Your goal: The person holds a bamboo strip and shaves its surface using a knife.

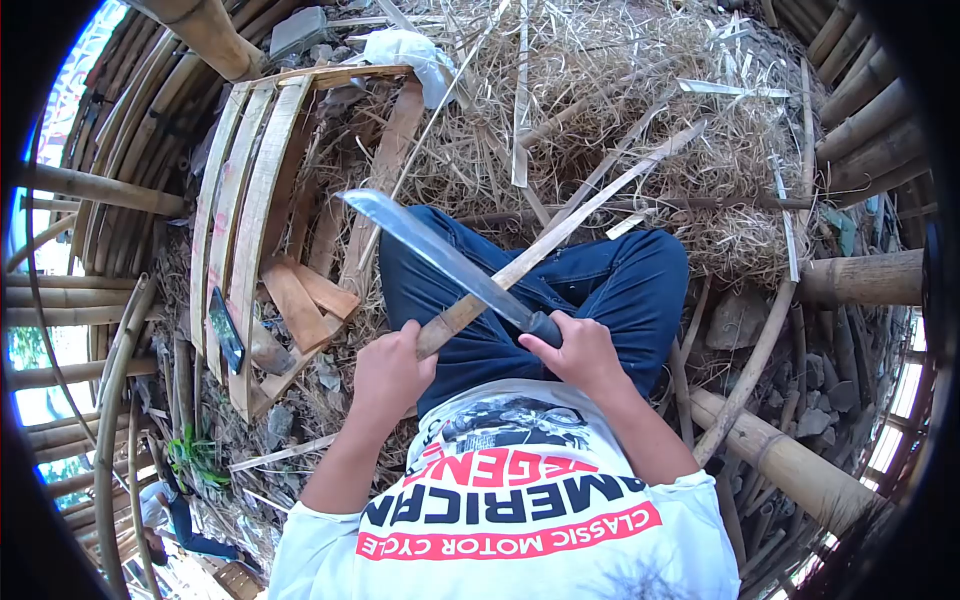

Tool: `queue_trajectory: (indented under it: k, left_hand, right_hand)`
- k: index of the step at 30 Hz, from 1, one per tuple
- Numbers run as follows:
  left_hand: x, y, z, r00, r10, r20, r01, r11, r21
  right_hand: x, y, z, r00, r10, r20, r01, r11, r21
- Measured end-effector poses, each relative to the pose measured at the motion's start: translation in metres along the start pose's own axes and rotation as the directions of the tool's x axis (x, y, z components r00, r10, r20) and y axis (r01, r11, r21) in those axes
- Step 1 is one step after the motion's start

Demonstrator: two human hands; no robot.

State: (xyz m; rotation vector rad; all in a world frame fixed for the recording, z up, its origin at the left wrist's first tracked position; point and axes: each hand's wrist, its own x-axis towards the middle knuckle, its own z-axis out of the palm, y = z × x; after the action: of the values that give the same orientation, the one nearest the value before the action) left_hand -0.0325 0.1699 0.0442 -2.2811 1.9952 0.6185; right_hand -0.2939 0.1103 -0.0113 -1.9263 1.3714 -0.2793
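Observation:
My left hand (392, 368) is closed round the near end of a split bamboo strip (560, 232), which slants away up to the right over my lap. In my right hand (580, 350) is the dark handle of a machete (440, 252), gripped with the thumb along it. Its long grey blade points up and to the left, crossing over the bamboo strip just beyond my left hand. Both things are above my crossed legs in dark blue trousers (630, 285).
To the left stands a slatted wooden crate (225, 215) with a phone (226, 330) on it and wood offcuts (295, 300) beside it. Dry shavings (600, 110) cover the ground ahead. Thick bamboo poles (780, 455) lie at the right. Another person (175, 515) is at the lower left.

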Motion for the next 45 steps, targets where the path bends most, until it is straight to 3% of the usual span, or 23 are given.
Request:
queue_trajectory:
  k: [10,12,16,22,24,26,28,30,32,33,39,41,42,44,45]
  left_hand:
    - [-0.004,0.002,-0.006,0.998,-0.022,0.057,0.025,0.999,-0.043]
    - [-0.008,-0.005,-0.008,0.997,-0.039,0.061,0.041,0.998,-0.037]
    - [-0.017,-0.012,-0.008,0.998,-0.016,0.064,0.020,0.998,-0.059]
    - [-0.008,-0.014,-0.007,0.999,0.009,0.050,-0.002,0.992,-0.128]
    - [0.001,-0.015,-0.011,0.970,-0.053,0.239,0.114,0.962,-0.250]
    - [0.010,-0.022,-0.004,0.970,0.015,0.244,0.053,0.962,-0.269]
    - [0.020,-0.024,0.002,0.808,-0.106,0.579,0.462,0.725,-0.511]
    - [0.028,-0.021,0.006,0.788,-0.050,0.614,0.470,0.693,-0.546]
    - [0.037,-0.023,0.013,0.679,0.066,0.731,0.599,0.526,-0.604]
    - [0.041,-0.021,0.017,0.670,0.100,0.735,0.609,0.493,-0.622]
    - [0.049,0.017,0.002,0.670,0.046,0.741,0.534,0.663,-0.524]
    - [0.049,0.024,-0.005,0.733,0.132,0.667,0.345,0.773,-0.532]
    - [0.050,0.023,-0.004,0.727,0.132,0.674,0.347,0.777,-0.526]
    - [0.047,0.021,-0.001,0.872,0.296,0.390,-0.137,0.912,-0.386]
    - [0.048,0.021,-0.001,0.864,0.273,0.423,-0.088,0.909,-0.407]
  right_hand:
    - [0.007,0.025,-0.017,0.998,0.016,-0.060,-0.020,0.998,-0.059]
    - [0.014,0.036,-0.027,0.975,0.193,-0.114,-0.194,0.981,0.002]
    - [0.038,0.089,-0.062,0.909,0.351,-0.223,-0.358,0.934,0.011]
    - [0.055,0.124,-0.085,0.860,0.397,-0.320,-0.387,0.917,0.099]
    - [0.041,0.115,-0.070,0.866,0.379,-0.326,-0.357,0.925,0.129]
    - [0.022,0.091,-0.064,0.890,0.382,-0.250,-0.357,0.924,0.140]
    - [0.005,0.071,-0.055,0.913,0.366,-0.178,-0.347,0.929,0.128]
    - [-0.009,0.058,-0.040,0.942,0.302,-0.144,-0.276,0.945,0.174]
    - [-0.018,0.049,-0.028,0.962,0.241,-0.133,-0.220,0.963,0.155]
    - [-0.021,0.043,-0.026,0.964,0.237,-0.117,-0.216,0.962,0.168]
    - [-0.037,0.036,-0.032,0.976,0.198,-0.092,-0.182,0.971,0.157]
    - [-0.045,0.038,-0.032,0.973,0.203,-0.113,-0.187,0.973,0.138]
    - [-0.048,0.039,-0.030,0.970,0.200,-0.134,-0.186,0.976,0.115]
    - [-0.054,0.038,-0.024,0.968,0.203,-0.144,-0.186,0.975,0.124]
    - [-0.055,0.036,-0.024,0.969,0.208,-0.133,-0.192,0.973,0.127]
